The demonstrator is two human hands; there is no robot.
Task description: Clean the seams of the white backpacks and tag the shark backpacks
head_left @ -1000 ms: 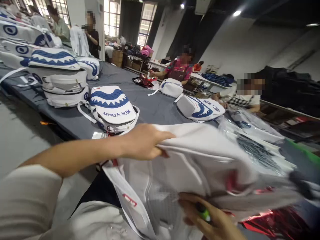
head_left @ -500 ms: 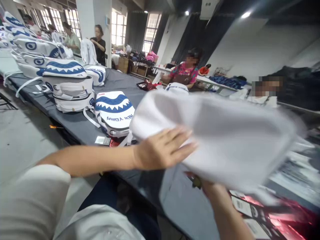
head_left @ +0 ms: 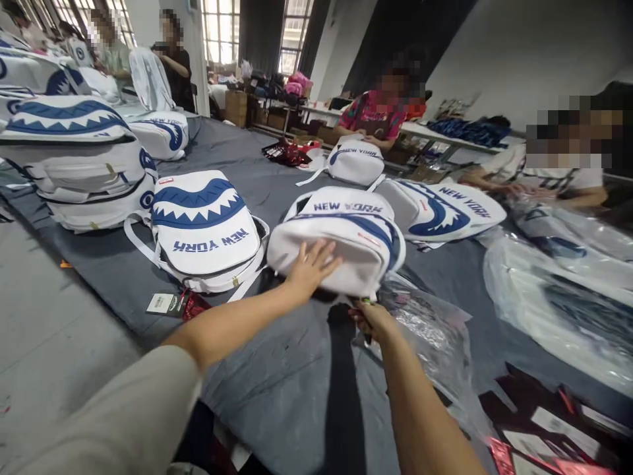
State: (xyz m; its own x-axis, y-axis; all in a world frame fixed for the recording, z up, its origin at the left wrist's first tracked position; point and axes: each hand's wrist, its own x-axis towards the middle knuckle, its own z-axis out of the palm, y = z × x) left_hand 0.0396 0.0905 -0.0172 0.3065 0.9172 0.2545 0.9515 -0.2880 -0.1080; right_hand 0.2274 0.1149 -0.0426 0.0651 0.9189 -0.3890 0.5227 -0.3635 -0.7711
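White with blue trim, the backpack (head_left: 346, 244) lies on the grey table (head_left: 277, 369) just ahead of both hands; the left hand (head_left: 309, 267) rests flat and open on its near side, fingers spread. At its lower edge the right hand (head_left: 372, 318) is curled closed around something small and green. Left of the left hand lies a shark-mouth backpack (head_left: 202, 227); clear plastic bags (head_left: 435, 343) sit right of the right hand
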